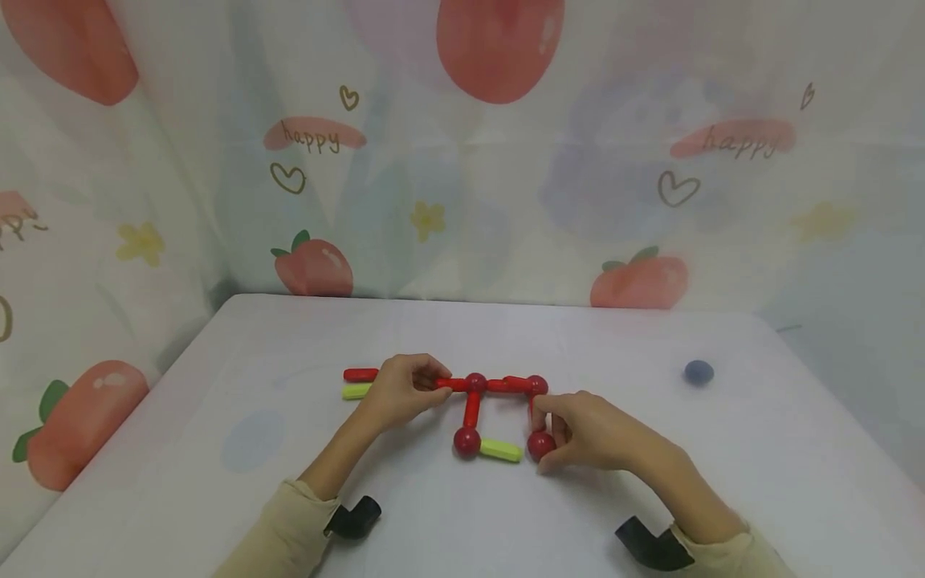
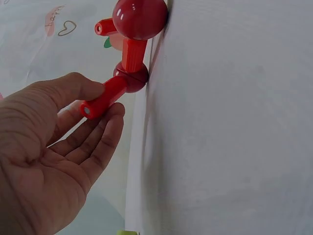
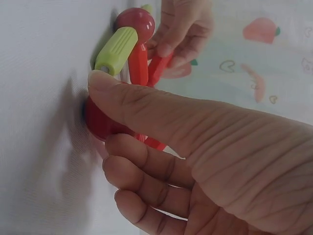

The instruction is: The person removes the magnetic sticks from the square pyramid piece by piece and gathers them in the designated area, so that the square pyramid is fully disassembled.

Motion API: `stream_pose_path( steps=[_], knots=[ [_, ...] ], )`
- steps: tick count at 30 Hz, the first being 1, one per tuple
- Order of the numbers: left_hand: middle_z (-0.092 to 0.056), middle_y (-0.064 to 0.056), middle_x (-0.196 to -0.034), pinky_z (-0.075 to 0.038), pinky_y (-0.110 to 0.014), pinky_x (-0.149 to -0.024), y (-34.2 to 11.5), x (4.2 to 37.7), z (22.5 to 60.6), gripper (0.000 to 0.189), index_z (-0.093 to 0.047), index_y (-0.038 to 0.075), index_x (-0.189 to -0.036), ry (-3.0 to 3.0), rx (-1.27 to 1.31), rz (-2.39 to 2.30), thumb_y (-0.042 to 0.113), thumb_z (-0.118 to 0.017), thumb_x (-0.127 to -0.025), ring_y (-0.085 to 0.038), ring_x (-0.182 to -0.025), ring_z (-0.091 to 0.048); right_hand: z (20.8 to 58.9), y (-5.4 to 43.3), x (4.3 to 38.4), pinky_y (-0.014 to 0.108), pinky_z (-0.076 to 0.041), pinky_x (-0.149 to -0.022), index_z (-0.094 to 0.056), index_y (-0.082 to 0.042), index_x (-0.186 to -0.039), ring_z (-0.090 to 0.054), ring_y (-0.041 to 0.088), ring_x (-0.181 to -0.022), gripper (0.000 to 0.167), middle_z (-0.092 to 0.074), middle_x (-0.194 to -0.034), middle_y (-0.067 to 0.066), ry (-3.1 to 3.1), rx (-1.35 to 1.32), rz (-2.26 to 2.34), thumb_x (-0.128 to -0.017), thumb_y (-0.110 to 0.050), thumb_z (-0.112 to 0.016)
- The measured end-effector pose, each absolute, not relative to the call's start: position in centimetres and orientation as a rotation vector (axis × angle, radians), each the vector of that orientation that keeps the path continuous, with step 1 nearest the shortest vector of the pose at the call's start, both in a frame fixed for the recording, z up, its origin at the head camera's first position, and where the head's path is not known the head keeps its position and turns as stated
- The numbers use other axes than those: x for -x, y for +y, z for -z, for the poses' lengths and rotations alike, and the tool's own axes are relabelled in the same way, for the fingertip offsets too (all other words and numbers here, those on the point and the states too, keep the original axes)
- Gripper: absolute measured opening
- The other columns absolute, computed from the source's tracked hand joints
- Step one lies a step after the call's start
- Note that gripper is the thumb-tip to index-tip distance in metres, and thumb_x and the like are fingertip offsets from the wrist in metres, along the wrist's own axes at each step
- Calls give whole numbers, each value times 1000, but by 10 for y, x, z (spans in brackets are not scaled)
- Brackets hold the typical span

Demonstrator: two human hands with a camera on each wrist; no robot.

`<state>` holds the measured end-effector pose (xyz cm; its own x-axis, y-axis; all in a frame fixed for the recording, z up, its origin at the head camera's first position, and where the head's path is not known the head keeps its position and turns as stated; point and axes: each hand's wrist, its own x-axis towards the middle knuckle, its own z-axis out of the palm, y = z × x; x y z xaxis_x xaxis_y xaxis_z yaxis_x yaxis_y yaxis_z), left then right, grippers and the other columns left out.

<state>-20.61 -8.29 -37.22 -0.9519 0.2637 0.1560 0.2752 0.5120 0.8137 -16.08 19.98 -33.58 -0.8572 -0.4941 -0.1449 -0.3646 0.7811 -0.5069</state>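
Observation:
A frame of red balls and magnetic building rods lies on the table in the head view. My left hand (image 1: 406, 391) pinches a red rod (image 2: 105, 98) between thumb and fingers; its far end meets the back left ball (image 1: 475, 383). A silvery disc shows on this rod's near end. Around the front right red ball (image 1: 540, 445) curl the thumb and fingers of my right hand (image 1: 596, 429), partly hiding the rod behind it. From the front left ball (image 1: 466, 441) a yellow-green rod (image 1: 502, 450) points right, its free end apart from the gripped ball.
Left of the left hand lie a loose red rod (image 1: 360, 375) and a yellow-green rod (image 1: 356, 391), both partly covered by it. A dark blue ball (image 1: 698, 372) sits at the back right. A printed curtain (image 1: 491, 201) hangs behind the white table (image 1: 173, 449).

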Motion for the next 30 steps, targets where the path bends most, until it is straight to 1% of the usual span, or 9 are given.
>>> stream_pose_path(
  steps=[6, 11, 14, 18, 20, 22, 24, 27, 30],
  knots=[
    [-72, -1, -92, -60, -30, -78, -86, 205, 374, 19, -76, 8, -102, -2762, 528, 1459, 1, -81, -84, -15, -80, -66, 333, 197, 157, 25, -45, -58, -65, -25, -92, -52, 10, -66, 34, -54, -65, -7, 2738, 662, 659, -73, -28, -93],
    [-72, -1, -93, -60, -29, -77, -88, 204, 376, 21, -76, 8, -102, -2773, 557, 1489, 2, -82, -83, -15, -80, -65, 333, 185, 149, 24, -43, -58, -70, -20, -96, -49, 7, -63, 28, -51, -63, -11, 2830, 758, 691, -79, -32, -89],
    [-73, -1, -93, -60, -28, -77, -88, 203, 377, 21, -76, 9, -102, -2765, 621, 1496, 5, -83, -83, -14, -80, -66, 338, 169, 141, 22, -46, -60, -70, -18, -99, -52, 6, -66, 31, -55, -72, -11, 2896, 843, 766, -82, -38, -86],
    [-73, -1, -95, -60, -27, -79, -88, 203, 375, 21, -76, 10, -102, -2756, 723, 1511, 6, -83, -84, -13, -81, -68, 350, 151, 132, 26, -54, -71, -68, -24, -96, -62, 11, -83, 31, -63, -92, -7, 2972, 948, 836, -82, -43, -85],
    [-74, 0, -96, -60, -26, -80, -87, 204, 375, 20, -76, 11, -103, -2763, 761, 1529, 7, -83, -84, -13, -83, -69, 355, 147, 130, 29, -56, -77, -66, -26, -94, -63, 11, -89, 29, -63, -96, -7, 3000, 1001, 812, -81, -42, -86],
    [-74, 0, -97, -59, -26, -81, -87, 204, 376, 21, -76, 11, -103, -2773, 790, 1549, 7, -83, -85, -13, -84, -70, 360, 146, 130, 31, -56, -80, -65, -25, -92, -61, 9, -90, 29, -62, -96, -8, 3022, 1033, 760, -81, -40, -87],
    [-74, 0, -97, -59, -25, -81, -87, 205, 376, 21, -76, 11, -104, -2786, 806, 1563, 7, -83, -85, -13, -85, -70, 363, 146, 130, 30, -55, -79, -66, -24, -92, -57, 6, -87, 29, -60, -92, -10, 3025, 1049, 704, -80, -39, -88],
    [-74, 0, -97, -59, -25, -81, -88, 205, 376, 21, -76, 10, -104, -2799, 818, 1585, 7, -83, -85, -13, -85, -70, 362, 148, 132, 24, -52, -72, -69, -22, -95, -52, 4, -82, 27, -56, -88, -12, 2979, 1039, 676, -80, -35, -88],
    [-74, 0, -98, -59, -25, -82, -89, 206, 376, 21, -75, 10, -104, -2806, 835, 1585, 5, -82, -85, -14, -86, -70, 355, 154, 134, 20, -50, -67, -72, -21, -99, -50, 4, -79, 25, -55, -86, -13, 2891, 1003, 687, -81, -30, -87]
  ],
)
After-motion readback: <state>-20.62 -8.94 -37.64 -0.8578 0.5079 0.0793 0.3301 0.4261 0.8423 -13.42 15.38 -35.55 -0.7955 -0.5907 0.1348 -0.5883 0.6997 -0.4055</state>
